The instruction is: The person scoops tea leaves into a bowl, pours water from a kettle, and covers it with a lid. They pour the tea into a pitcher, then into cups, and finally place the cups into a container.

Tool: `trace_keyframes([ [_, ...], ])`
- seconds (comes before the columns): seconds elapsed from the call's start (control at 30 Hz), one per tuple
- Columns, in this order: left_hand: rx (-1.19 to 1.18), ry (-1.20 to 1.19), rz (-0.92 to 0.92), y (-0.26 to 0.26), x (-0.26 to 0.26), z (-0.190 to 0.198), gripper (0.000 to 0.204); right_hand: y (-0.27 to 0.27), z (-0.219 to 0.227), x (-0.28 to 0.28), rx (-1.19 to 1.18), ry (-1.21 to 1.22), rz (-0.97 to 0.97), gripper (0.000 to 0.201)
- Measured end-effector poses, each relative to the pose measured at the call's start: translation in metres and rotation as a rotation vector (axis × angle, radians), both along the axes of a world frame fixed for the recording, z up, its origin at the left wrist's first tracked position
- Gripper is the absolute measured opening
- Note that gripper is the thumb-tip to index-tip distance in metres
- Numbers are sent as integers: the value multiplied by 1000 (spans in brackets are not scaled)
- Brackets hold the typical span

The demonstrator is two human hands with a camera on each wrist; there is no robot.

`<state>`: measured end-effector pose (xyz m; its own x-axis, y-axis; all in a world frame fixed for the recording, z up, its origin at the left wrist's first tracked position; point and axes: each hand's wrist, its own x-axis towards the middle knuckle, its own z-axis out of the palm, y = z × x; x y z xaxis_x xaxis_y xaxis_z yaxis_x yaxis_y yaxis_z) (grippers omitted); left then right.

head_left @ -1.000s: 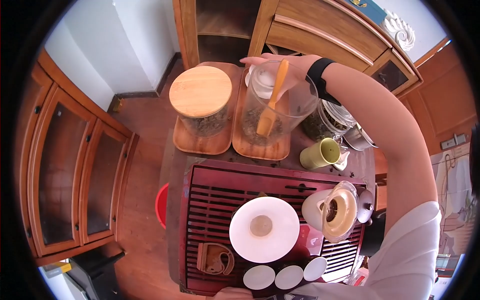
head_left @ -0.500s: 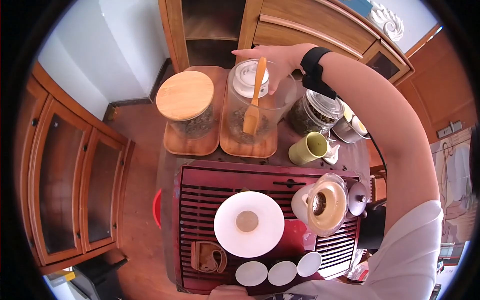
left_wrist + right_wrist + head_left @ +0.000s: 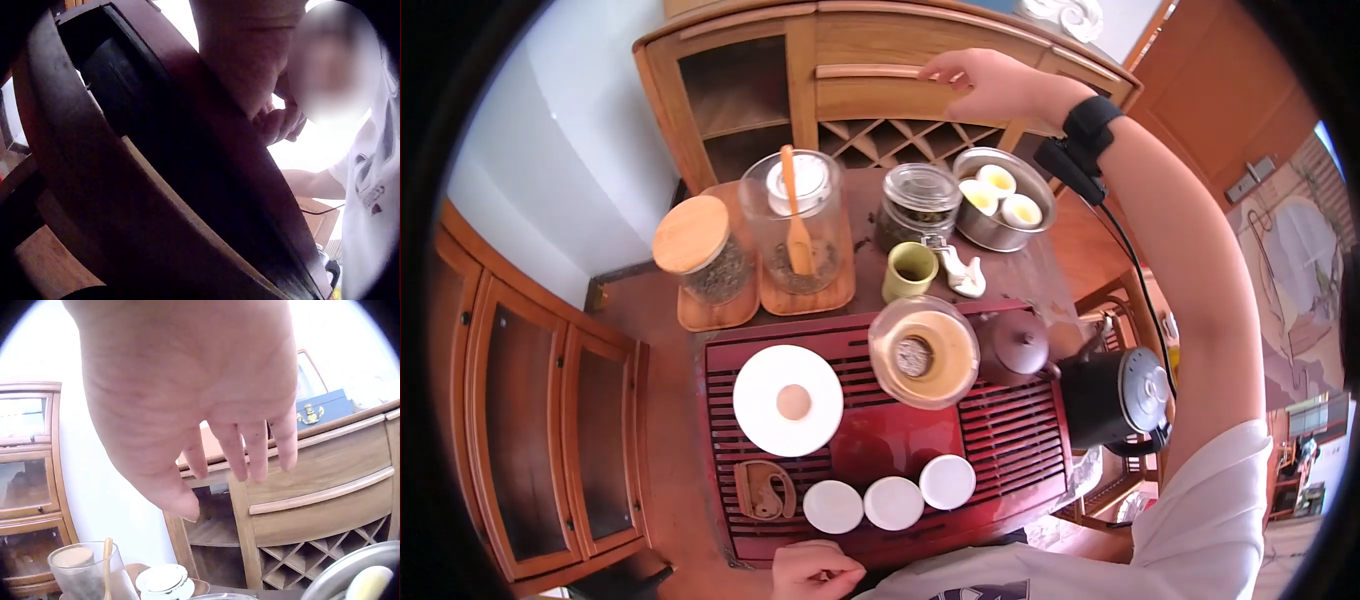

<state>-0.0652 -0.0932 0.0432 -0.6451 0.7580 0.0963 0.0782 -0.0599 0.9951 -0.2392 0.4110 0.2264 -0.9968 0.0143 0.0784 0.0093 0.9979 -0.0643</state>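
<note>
My right hand [image 3: 990, 82] is in the air beyond the far edge of the table, holding nothing. Its fingers hang apart and relaxed, pointing downward in the right wrist view. Nearest below it are a clip-lid glass jar [image 3: 920, 200] of dark leaves and a steel bowl [image 3: 1040, 205] with three white, yellow-centred rounded pieces. A wooden scoop [image 3: 798, 235] leans in an uncovered glass jar [image 3: 772, 262], and a white lidded pot [image 3: 800, 183] shows behind its rim. At the near edge of the red slatted tea tray [image 3: 860, 318], my left hand [image 3: 815, 570] rests, loosely curled and holding nothing.
On the tray sit a wide white dish [image 3: 790, 365], white cups [image 3: 893, 503], a strainer-topped vessel [image 3: 925, 345] and a brown teapot [image 3: 1015, 345]. A black kettle [image 3: 1100, 395] stands at the right. Left lies a wood-lidded jar [image 3: 690, 235]; behind, a wooden cabinet [image 3: 880, 100].
My right hand has left the white lidded pot behind the uncovered jar and moved up and to the right. The head view has swung right, bringing the steel bowl, teapot and kettle into fuller view.
</note>
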Motion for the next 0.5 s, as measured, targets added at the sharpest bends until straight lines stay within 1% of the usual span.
trace_keyframes([
  [0.03, -16, -17, -2, -3, 1, -2, 8, 16, -4, 13, -27, 49, 34, 54],
  [0.07, -10, -7, -18, -5, 3, -5, 8, 19, -5, 27, -20, 59, 18, 54],
  [0.13, 61, 8, 9, -6, 2, -14, 5, 23, -2, 57, -244, 245, -152, 54],
  [0.17, 59, 32, 43, -9, 0, -19, 9, 20, 0, 70, -304, 282, -224, 55],
  [0.2, 59, 40, 26, -12, 0, -24, 9, 17, 2, 81, -303, 293, -239, 55],
  [0.27, 59, -72, 104, -13, 2, -23, 11, 11, 3, 97, -499, 309, -446, 54],
  [0.3, 17, -96, 109, -14, 3, -20, 9, 15, -2, 98, -589, 347, -487, 50],
  [0.33, 13, -87, 100, -16, 3, -20, 9, 13, -3, 101, -594, 358, -494, 50],
  [0.4, -8, -88, 139, -18, 3, -29, 7, 9, -5, 103, -775, 442, -639, 46],
  [0.43, 15, -64, 153, -17, 4, -29, 9, 10, -10, 100, -792, 489, -657, 42],
  [0.47, 11, -59, 153, -16, 5, -29, 9, 13, -14, 99, -797, 492, -658, 42],
  [0.5, 19, -16, 131, -13, 3, -29, 9, 15, -17, 97, -740, 430, -720, 38],
])
